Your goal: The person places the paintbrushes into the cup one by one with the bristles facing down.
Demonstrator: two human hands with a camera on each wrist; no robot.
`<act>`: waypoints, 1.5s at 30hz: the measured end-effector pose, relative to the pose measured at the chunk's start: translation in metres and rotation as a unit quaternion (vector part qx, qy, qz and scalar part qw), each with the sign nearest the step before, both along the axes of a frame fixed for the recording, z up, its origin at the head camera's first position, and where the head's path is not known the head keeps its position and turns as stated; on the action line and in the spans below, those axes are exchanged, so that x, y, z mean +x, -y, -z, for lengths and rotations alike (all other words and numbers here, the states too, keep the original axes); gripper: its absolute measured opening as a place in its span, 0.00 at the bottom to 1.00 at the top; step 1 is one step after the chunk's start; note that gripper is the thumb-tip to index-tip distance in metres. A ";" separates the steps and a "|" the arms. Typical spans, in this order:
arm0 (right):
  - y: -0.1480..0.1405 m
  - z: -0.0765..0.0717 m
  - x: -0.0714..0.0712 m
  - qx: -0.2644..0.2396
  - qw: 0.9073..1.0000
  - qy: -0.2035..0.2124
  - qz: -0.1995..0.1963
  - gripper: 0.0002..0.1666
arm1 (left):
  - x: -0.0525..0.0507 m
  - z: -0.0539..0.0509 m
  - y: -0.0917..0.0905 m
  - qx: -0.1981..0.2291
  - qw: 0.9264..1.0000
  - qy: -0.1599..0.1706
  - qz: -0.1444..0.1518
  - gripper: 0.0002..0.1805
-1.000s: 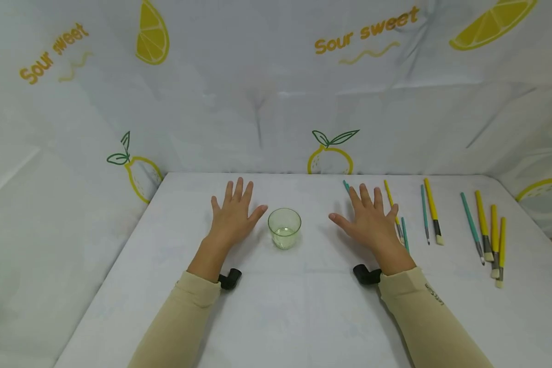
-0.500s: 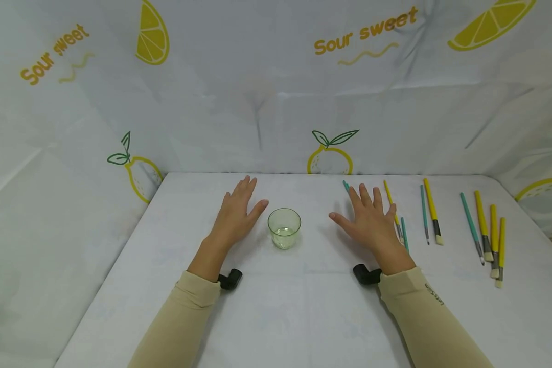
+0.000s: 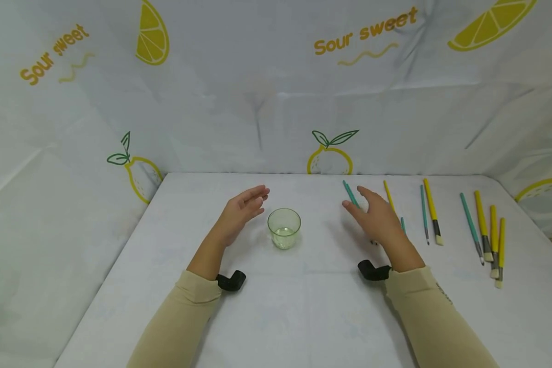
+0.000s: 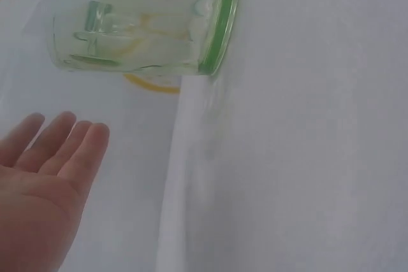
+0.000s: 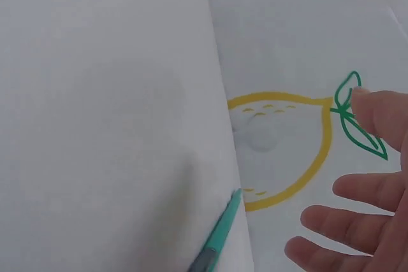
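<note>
A greenish clear glass [image 3: 284, 230] stands upright on the white table [image 3: 276, 317]. Just left of it, my left hand [image 3: 236, 217] is turned palm inward with its fingers loosely extended, apart from the glass. The left wrist view shows the glass [image 4: 146, 23] beyond the fingertips. My right hand [image 3: 379, 220] hovers over teal paintbrushes [image 3: 351, 194] and a yellow one [image 3: 389, 197], thumb spread from relaxed fingers. It holds nothing, and it hides parts of these brushes. A teal handle [image 5: 220, 227] appears below the right fingers in the right wrist view.
Further right lie a teal brush [image 3: 424, 214] with a yellow brush [image 3: 433, 207] beside it. A looser group of yellow brushes [image 3: 494, 240] and a teal one [image 3: 472, 225] lies near the right side. A lemon-printed white sheet [image 3: 276, 102] rises behind the table's back edge.
Both hands have turned from palm down with spread fingers to palm inward, fingers drawn together. The right hand has also shifted slightly right, showing more of the teal brushes. The glass has stayed put.
</note>
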State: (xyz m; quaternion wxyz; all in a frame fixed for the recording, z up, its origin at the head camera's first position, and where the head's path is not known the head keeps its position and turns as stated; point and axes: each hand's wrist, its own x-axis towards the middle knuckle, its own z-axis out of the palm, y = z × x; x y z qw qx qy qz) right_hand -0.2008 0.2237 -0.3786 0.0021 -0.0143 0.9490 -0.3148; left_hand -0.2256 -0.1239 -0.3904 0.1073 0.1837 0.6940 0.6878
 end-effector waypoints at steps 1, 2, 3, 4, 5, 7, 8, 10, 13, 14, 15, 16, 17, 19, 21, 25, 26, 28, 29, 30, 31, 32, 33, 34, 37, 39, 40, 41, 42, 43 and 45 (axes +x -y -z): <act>-0.003 -0.003 0.000 -0.006 1.000 -0.001 0.008 0.51 | 0.000 0.000 0.000 -0.003 1.000 0.001 0.003 0.29; -0.007 -0.006 0.001 -0.014 1.000 -0.003 0.015 0.49 | -0.001 0.000 0.001 -0.010 1.000 0.001 0.005 0.29; -0.011 -0.009 0.001 -0.020 1.000 -0.004 0.023 0.48 | -0.001 0.000 0.001 -0.017 1.000 -0.001 0.007 0.29; -0.016 -0.012 0.002 -0.023 0.999 -0.004 0.030 0.47 | -0.001 -0.001 0.002 -0.026 1.000 -0.003 0.007 0.29; -0.021 -0.015 0.002 -0.024 0.999 -0.003 0.037 0.46 | -0.001 -0.002 0.002 -0.035 0.999 -0.005 0.008 0.29; -0.034 -0.021 0.004 -0.023 0.999 0.007 0.044 0.44 | 0.000 -0.004 0.004 -0.052 0.999 -0.008 0.010 0.30; -0.041 -0.024 0.005 -0.023 0.999 0.014 0.045 0.43 | 0.000 -0.004 0.005 -0.057 0.998 -0.008 0.012 0.30; -0.055 -0.027 0.007 -0.019 0.998 0.033 0.045 0.41 | 0.001 -0.005 0.006 -0.062 0.998 -0.003 0.017 0.31; -0.076 -0.028 0.010 -0.019 0.997 0.060 0.049 0.39 | 0.003 -0.004 0.008 -0.057 0.998 0.010 0.028 0.33; -0.082 -0.027 0.010 -0.022 0.996 0.069 0.054 0.39 | 0.004 -0.003 0.008 -0.055 0.998 0.015 0.031 0.33; -0.088 -0.026 0.010 -0.024 0.995 0.079 0.060 0.39 | 0.005 -0.002 0.008 -0.049 0.998 0.021 0.035 0.34; -0.093 -0.024 0.010 -0.029 0.993 0.089 0.067 0.38 | 0.006 -0.001 0.009 -0.044 0.998 0.027 0.038 0.34; -0.098 -0.023 0.011 -0.034 0.992 0.100 0.074 0.38 | 0.006 0.000 0.009 -0.038 0.998 0.033 0.042 0.34; -0.105 -0.022 0.010 -0.040 0.988 0.120 0.086 0.36 | 0.009 0.001 0.009 -0.028 0.998 0.042 0.049 0.35; -0.110 -0.021 0.010 -0.041 0.985 0.141 0.090 0.34 | 0.011 0.003 0.008 -0.020 0.997 0.047 0.057 0.36; -0.113 -0.020 0.012 -0.042 0.981 0.175 0.072 0.32 | 0.014 0.006 0.005 -0.014 0.996 0.053 0.068 0.38; -0.112 -0.019 0.013 -0.040 0.980 0.185 0.064 0.31 | 0.015 0.007 0.004 -0.013 0.996 0.055 0.070 0.38; -0.112 -0.017 0.016 -0.037 0.978 0.201 0.046 0.29 | 0.016 0.008 0.002 -0.009 0.996 0.058 0.072 0.39; -0.111 -0.015 0.017 -0.034 0.977 0.209 0.037 0.27 | 0.016 0.009 0.001 -0.006 0.996 0.058 0.073 0.39; -0.111 -0.014 0.019 -0.031 0.976 0.214 0.026 0.25 | 0.016 0.009 0.000 -0.003 0.996 0.059 0.074 0.39; -0.111 -0.011 0.022 -0.027 0.975 0.219 0.015 0.24 | 0.017 0.009 -0.001 0.001 0.995 0.060 0.075 0.39; -0.110 -0.009 0.024 -0.023 0.974 0.224 0.008 0.22 | 0.017 0.009 -0.002 0.003 0.995 0.060 0.076 0.39; -0.110 -0.006 0.026 -0.020 0.973 0.229 0.001 0.22 | 0.017 0.009 -0.003 0.006 0.995 0.061 0.077 0.39; -0.109 -0.003 0.028 -0.019 0.972 0.233 -0.003 0.21 | 0.017 0.010 -0.004 0.007 0.995 0.060 0.078 0.38; -0.107 0.004 0.033 -0.005 0.971 0.240 -0.001 0.22 | 0.016 0.012 -0.007 0.009 0.995 0.061 0.081 0.38; -0.106 0.006 0.035 0.002 0.970 0.241 0.007 0.23 | 0.016 0.014 -0.008 0.007 0.995 0.061 0.079 0.38; -0.106 0.007 0.036 0.004 0.971 0.240 0.010 0.23 | 0.015 0.015 -0.008 0.006 0.995 0.060 0.080 0.37; -0.107 0.007 0.037 0.006 0.971 0.240 0.013 0.24 | 0.016 0.015 -0.008 0.005 0.995 0.061 0.079 0.37; -0.107 0.007 0.037 0.006 0.971 0.240 0.016 0.23 | 0.015 0.016 -0.009 0.003 0.995 0.060 0.079 0.36; -0.108 0.007 0.038 0.004 0.971 0.240 0.018 0.23 | 0.015 0.016 -0.009 0.002 0.995 0.059 0.079 0.36; -0.110 0.007 0.039 0.001 0.970 0.242 0.022 0.23 | 0.014 0.016 -0.010 0.001 0.995 0.058 0.079 0.35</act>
